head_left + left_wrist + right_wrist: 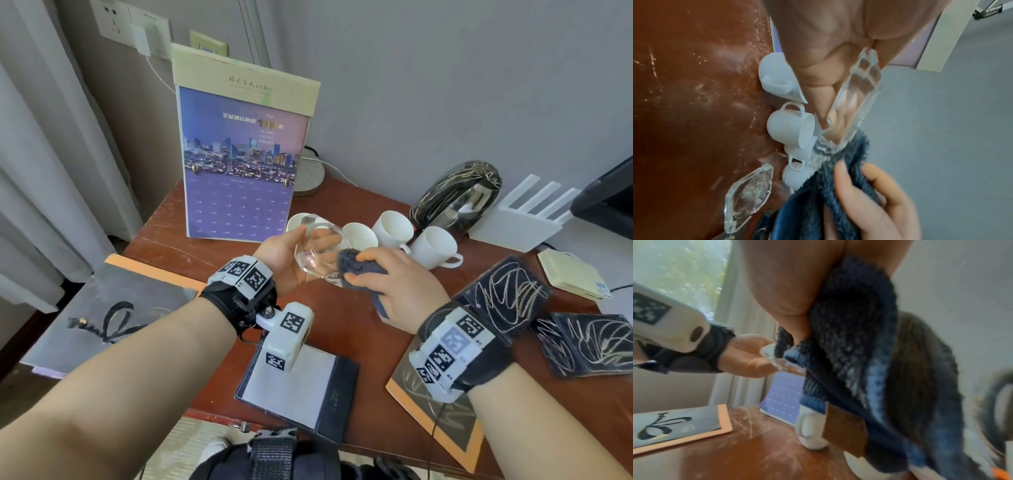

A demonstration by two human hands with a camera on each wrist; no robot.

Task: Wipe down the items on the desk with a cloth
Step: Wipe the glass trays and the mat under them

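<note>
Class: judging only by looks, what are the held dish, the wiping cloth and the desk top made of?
Dish: clear faceted glass or acrylic; fingers show through it.
Cloth: fuzzy blue-grey pile, probably microfibre.
Desk: glossy reddish-brown wood or veneer, scuffed.

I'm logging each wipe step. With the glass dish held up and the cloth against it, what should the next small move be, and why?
Probably sweep the blue cloth across the glass dish. The left hand holds the dish above the desk, and the right hand presses the bunched cloth against only its near edge, so most of the glass looks unwiped.
</note>
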